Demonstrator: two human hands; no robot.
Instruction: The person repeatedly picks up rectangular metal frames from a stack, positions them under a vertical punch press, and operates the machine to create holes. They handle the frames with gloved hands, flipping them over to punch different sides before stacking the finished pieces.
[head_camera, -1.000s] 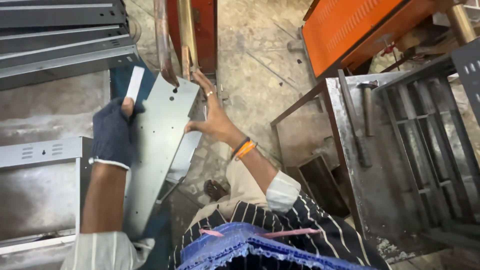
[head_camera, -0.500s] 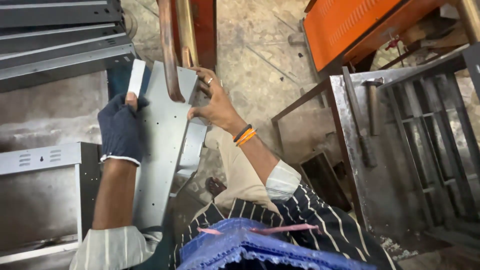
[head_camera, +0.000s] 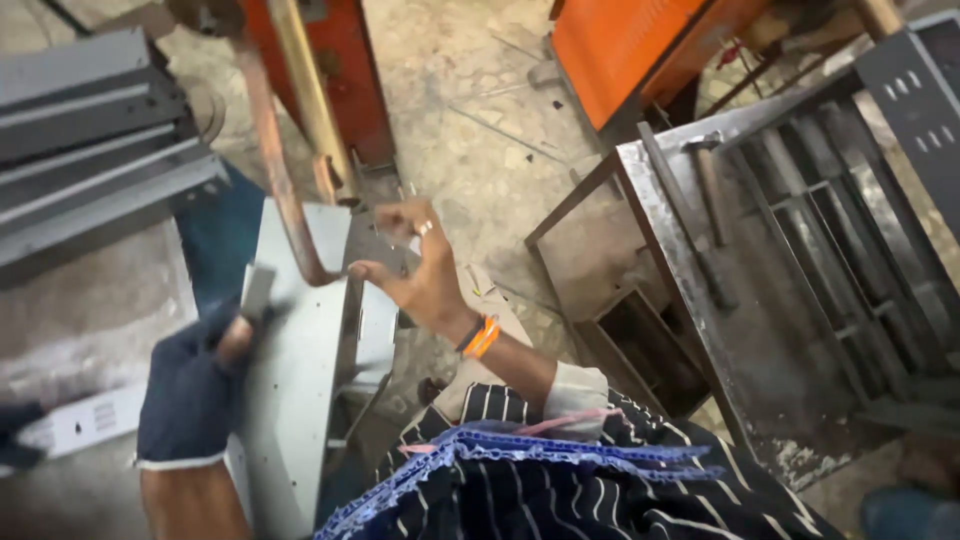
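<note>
My left hand (head_camera: 195, 395), in a dark blue glove, is closed around the left edge of a grey sheet-metal panel (head_camera: 295, 400), with a small flat metal piece (head_camera: 256, 292) pinched under the thumb; the panel runs lengthwise from my lap up toward the machine, its far end lying under a bent copper arm (head_camera: 280, 190); my right hand (head_camera: 415, 275) is bare, fingers spread and half curled, resting at the panel's right edge near the far end; I cannot tell whether it truly grips the metal or only steadies it; a ring sits on one finger and an orange band (head_camera: 482, 338) circles the wrist; the copper arm hooks down from above and its tip comes just beside my right thumb; behind it stands an orange-red machine body (head_camera: 345, 80) with a brass-coloured rod (head_camera: 305, 90) running down its front; to my left, a stack of grey metal channels (head_camera: 100, 150) lies on the floor, and a small slotted white panel (head_camera: 85, 420) lies nearer me; to my right stands a steel frame counter (head_camera: 700, 300) with a hammer (head_camera: 712, 215) on it; an orange cabinet (head_camera: 640, 50) sits beyond on the concrete floor (head_camera: 480, 130).
</note>
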